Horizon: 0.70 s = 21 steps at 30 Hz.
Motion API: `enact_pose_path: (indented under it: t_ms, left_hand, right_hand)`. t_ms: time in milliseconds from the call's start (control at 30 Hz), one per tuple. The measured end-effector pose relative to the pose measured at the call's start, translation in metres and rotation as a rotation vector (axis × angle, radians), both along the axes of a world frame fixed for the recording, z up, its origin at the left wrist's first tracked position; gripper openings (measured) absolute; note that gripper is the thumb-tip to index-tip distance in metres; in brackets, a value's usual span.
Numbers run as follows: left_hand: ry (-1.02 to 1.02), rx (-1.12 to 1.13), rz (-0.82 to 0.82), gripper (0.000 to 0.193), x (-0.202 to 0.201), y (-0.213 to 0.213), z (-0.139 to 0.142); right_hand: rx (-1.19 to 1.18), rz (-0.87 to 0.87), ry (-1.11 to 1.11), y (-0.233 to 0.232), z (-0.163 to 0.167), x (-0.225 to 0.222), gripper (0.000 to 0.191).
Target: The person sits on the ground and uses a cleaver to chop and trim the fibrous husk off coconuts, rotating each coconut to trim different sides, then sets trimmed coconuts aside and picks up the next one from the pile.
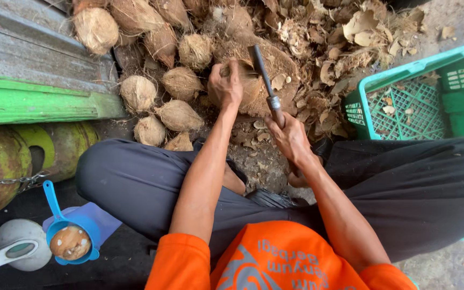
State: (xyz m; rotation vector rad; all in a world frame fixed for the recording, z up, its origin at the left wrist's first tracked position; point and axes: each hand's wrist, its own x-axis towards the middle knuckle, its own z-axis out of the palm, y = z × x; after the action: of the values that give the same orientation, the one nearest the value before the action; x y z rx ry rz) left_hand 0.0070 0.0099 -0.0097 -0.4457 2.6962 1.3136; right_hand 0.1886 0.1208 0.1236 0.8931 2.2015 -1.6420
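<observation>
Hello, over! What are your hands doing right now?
Left hand steadying brown husked coconut. Right hand gripping dark metal chopping blade on it. Husk scraps piled around.

I note the left hand (pixel 225 86) on a coconut (pixel 251 88), which lies ahead of the crossed legs (pixel 135 182). Just right of it, the right hand (pixel 291 139) grips a blade (pixel 261 70) laid against that coconut. A pile of coconuts (pixel 157 80) sits to the left; husk scraps (pixel 345 48) lie behind and right. A crate (pixel 404 75) stands at far right. A scoop (pixel 71 236) holding a coconut piece (pixel 70 243) rests at lower left, before a gas cylinder (pixel 6 161).
</observation>
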Motion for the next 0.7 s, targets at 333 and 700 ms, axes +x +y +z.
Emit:
enact_pose_path:
  t_ms: [333,700]
  left_hand:
    - [-0.016,-0.037,0.013,0.071,0.0,0.001,-0.006]
    - [-0.006,0.027,0.022,0.062,0.006,-0.002,-0.001]
  right_hand:
    - [-0.139,-0.076,0.4,-0.005,-0.03,0.001,0.031]
    - [0.109,0.082,-0.078,0.015,0.011,-0.005,0.037]
